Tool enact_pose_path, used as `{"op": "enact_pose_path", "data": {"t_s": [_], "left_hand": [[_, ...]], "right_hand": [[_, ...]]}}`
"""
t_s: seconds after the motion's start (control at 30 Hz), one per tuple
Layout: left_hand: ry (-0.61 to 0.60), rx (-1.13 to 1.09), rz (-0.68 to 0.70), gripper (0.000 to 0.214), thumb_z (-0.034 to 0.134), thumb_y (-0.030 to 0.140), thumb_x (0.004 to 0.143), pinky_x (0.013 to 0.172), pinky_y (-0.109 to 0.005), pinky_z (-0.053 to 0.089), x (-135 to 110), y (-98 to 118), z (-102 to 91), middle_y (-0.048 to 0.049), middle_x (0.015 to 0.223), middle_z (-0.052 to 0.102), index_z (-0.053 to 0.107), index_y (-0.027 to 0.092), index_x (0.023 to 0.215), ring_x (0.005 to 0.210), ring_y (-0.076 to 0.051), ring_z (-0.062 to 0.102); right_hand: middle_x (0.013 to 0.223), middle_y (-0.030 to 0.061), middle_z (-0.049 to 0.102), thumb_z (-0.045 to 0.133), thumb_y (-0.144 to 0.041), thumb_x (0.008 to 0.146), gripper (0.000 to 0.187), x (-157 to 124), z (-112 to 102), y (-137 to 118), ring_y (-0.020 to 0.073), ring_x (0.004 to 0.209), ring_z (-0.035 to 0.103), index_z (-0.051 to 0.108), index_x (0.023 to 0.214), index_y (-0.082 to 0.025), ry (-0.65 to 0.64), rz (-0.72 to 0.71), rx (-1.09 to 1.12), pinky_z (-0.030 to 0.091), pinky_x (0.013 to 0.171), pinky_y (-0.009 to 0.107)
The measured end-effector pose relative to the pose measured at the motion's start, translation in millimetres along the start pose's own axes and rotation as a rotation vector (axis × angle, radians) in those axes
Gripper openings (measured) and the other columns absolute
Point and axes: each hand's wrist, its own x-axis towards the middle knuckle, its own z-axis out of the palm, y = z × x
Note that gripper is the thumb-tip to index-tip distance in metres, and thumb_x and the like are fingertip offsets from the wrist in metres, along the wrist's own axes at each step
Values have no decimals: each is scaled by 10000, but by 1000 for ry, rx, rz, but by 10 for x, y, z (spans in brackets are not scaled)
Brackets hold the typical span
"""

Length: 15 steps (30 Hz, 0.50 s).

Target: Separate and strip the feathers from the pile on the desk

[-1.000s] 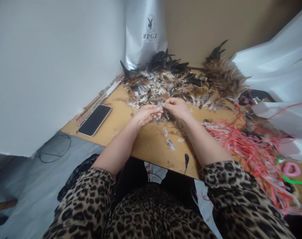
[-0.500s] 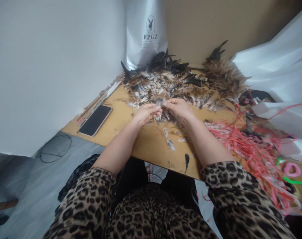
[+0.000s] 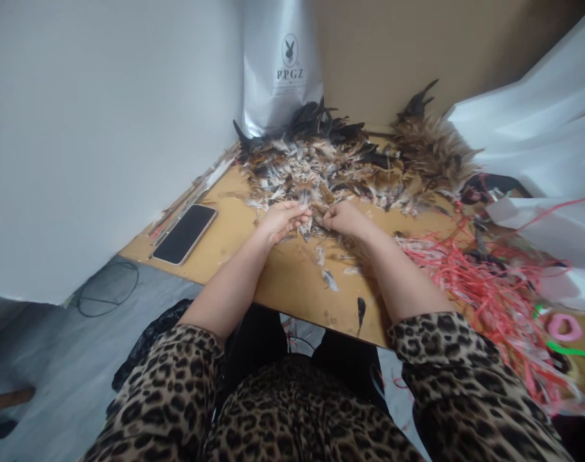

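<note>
My left hand (image 3: pixel 287 219) is closed in a pinch on a small grey-white feather (image 3: pixel 304 197), whose fluffy tip sticks up past the fingertips. To its right, my right hand (image 3: pixel 341 218) is closed too, with its fingertips down at the near edge of the feather pile (image 3: pixel 316 160). What those right fingers hold, if anything, is too small and blurred to make out. White, brown and black feathers make up the pile, just beyond both hands. Loose pale feather bits (image 3: pixel 327 277) and one dark feather (image 3: pixel 361 313) lie on the table nearer to me.
A phone (image 3: pixel 185 233) lies at the table's left side. Tangled pink-red strips (image 3: pixel 470 276) cover the right side, near a pink ring (image 3: pixel 564 327). A silver-white bag (image 3: pixel 282 96) stands behind the pile. A brown feather bundle (image 3: pixel 434 144) lies back right, beside white sheeting (image 3: pixel 523 135).
My right hand has drawn away from the left, slightly right and down, and its fingers have curled in. My left hand keeps its pinch in nearly the same place.
</note>
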Motion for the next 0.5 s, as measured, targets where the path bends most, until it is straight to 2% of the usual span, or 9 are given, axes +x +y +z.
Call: {"op": "enact_pose_path", "data": {"t_s": [0.1,0.2,0.33,0.4,0.5], "left_hand": [[6,-16,-1,95,657,161,696,449,-110,414,2,-3,-7,-43,721,665,609,92,741,542,-46,593],[17,-22,-23,90,647,151,705,450,-109,417,-2,2,-3,-47,743,669,608,91,760,550,-47,599],[-8,-40,-43,96,651,141,700,431,-108,412,-18,13,11,-61,769,673,615,84,769,559,-58,612],[-29,-44,-60,108,655,143,696,429,-109,412,-33,21,22,-70,776,675,620,80,776,562,-65,616],[-45,-39,-81,121,656,149,698,442,-116,424,-56,32,41,-83,786,680,623,80,792,565,-72,620]], "right_hand": [[453,-30,500,621,-266,599,136,-42,-49,-43,53,412,378,602,569,-135,20,35,159,298,433,199],[452,-33,506,635,-315,619,186,-81,-109,-86,41,368,353,582,605,-138,66,70,495,254,375,188],[613,13,613,726,-354,545,288,-68,-106,-105,46,401,415,572,661,-140,31,37,882,262,353,184],[607,6,600,761,-366,503,342,-47,-72,-106,40,408,406,561,664,-140,13,15,973,258,354,180],[494,-44,497,780,-376,474,379,-20,-5,-115,29,396,347,536,648,-145,16,-4,1032,222,359,174]]}}
